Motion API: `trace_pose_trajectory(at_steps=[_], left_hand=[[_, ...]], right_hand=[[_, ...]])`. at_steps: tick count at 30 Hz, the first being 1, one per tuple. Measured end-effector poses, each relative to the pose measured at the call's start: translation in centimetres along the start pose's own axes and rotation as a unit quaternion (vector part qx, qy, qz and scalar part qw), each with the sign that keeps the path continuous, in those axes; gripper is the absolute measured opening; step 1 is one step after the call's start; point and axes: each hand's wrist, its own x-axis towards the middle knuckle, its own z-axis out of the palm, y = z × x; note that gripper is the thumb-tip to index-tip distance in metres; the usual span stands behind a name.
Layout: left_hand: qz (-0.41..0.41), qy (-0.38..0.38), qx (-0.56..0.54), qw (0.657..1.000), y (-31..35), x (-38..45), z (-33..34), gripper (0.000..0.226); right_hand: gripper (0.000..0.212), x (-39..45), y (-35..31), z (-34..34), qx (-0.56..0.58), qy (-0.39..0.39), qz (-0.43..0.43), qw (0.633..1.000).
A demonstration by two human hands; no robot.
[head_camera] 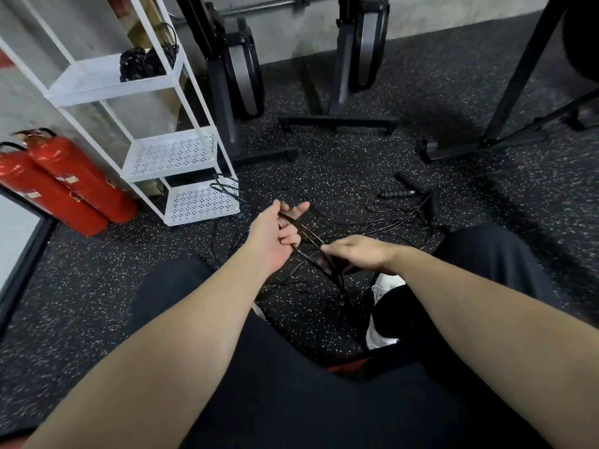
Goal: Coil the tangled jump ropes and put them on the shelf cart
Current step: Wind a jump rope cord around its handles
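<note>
Left hand (270, 236) and right hand (359, 254) grip one rope loop (304, 233); two extinguishers (64, 183).

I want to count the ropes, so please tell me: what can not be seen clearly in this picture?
- Head view: thin black jump ropes on the speckled floor are too thin and tangled to count.
- Black coiled bundles on the white metal shelf cart's top tray merge together; their number is unclear.
- Right hand is motion-blurred and covers its own fingertips on the black rope loops; the left hand holds them too.
- The cart's top is cut off by the frame edge.
</note>
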Motion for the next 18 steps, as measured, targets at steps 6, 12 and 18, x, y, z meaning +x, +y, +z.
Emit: trace_pose_trajectory(at_steps=[6, 12, 18], left_hand=[[0.005, 0.004, -0.056, 0.998, 0.4, 0.2, 0.4, 0.036], [0.004, -0.002, -0.092, 0.996, 0.5, 0.7, 0.1, 0.04], [0.054, 0.011, 0.145, 0.988, -0.6, -0.3, 0.5, 0.045]], right_hand=[[0.038, -0.3, -1.0, 0.1, 0.072, 0.043, -0.075, 0.994], [0.044, -0.5, -1.9, -0.2, -0.059, 0.054, -0.037, 0.996], [0.052, -0.2, -1.2, 0.2, 0.033, 0.052, -0.038, 0.997]])
